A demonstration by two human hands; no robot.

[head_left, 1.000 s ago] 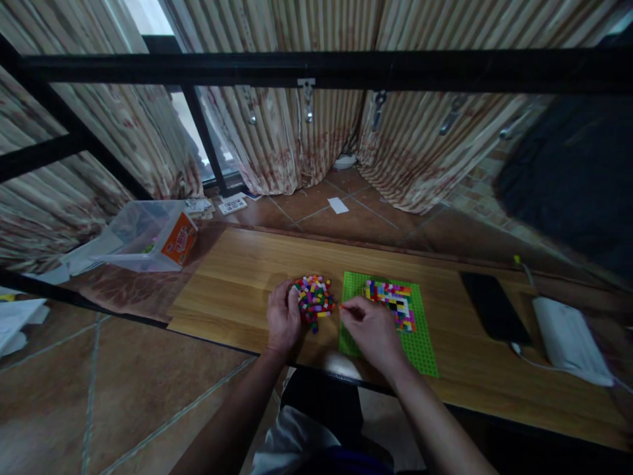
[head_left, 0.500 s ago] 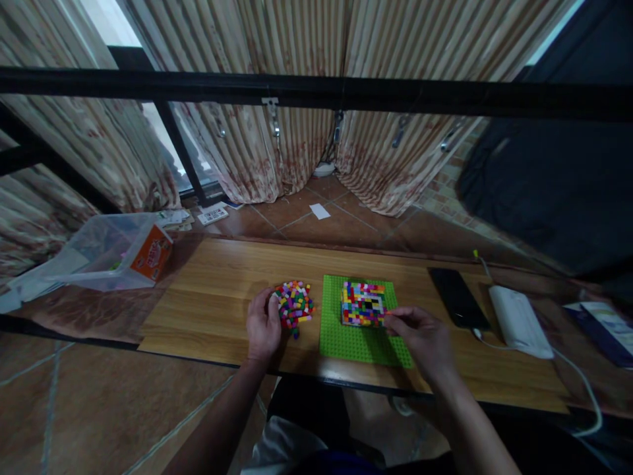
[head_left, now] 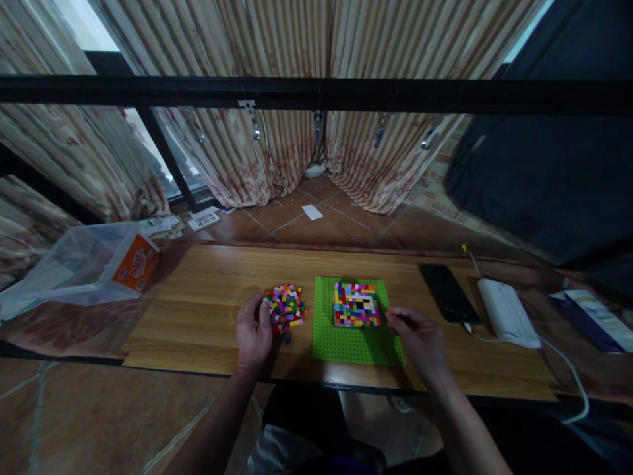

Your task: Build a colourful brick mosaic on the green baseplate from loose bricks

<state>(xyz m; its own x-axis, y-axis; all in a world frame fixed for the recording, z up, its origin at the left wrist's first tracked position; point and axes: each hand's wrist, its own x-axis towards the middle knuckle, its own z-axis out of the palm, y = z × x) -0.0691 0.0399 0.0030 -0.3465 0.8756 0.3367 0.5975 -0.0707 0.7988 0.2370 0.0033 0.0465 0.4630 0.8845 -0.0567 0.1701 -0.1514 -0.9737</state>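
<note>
A green studded baseplate lies on the wooden board, carrying a low block of multicoloured toy bricks with a dark gap towards its right side. Just off that block's right edge is my right hand, thumb and forefinger pinched on a small orange-red brick that is mostly covered. My left hand rests on the board against the left side of a loose pile of small bricks. Its thumb is apart from the curled fingers, which are partly hidden, and I see nothing held in it.
A black phone and a white power bank joined by a cable lie right of the baseplate. At the far left stands a clear plastic tub with an orange label. A dark rail crosses before the curtains.
My right hand has drawn slightly away from the brick block, leaving a small gap at its right edge. The view has shifted a little; my left hand stays by the pile.
</note>
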